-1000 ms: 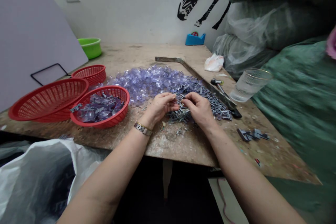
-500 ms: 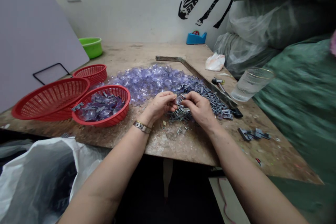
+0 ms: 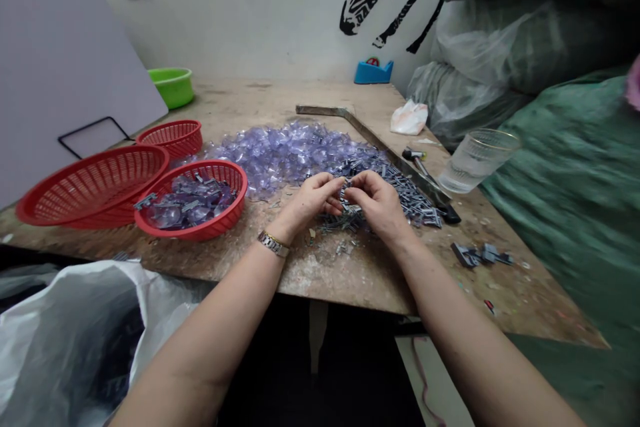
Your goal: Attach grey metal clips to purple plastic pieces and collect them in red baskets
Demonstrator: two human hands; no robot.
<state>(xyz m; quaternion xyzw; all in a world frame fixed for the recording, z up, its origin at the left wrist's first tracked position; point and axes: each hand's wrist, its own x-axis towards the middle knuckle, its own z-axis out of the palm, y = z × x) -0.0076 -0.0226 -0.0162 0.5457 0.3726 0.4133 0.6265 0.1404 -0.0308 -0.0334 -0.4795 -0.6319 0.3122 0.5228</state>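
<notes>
Over the front of a heap of small grey plastic clips, my two hands meet fingertip to fingertip. My left hand, with a watch at its wrist, is closed in a pinch on a small clear plastic piece, mostly hidden by the fingers. My right hand pinches what looks like a small grey clip against it. Behind them spreads a pile of clear, purple-tinted plastic pieces, cup-like in shape. To the left, a red basket holds clear pieces with grey clips on them.
Two more red baskets stand at the left, near a green basin. A bent metal bar borders the heap. A glass, a blue tape dispenser and grey parts are at the right. A white bag hangs below the edge.
My fingertips have drawn closer together, and the clear piece between them is more hidden. The view has shifted slightly; the baskets and piles stay put.
</notes>
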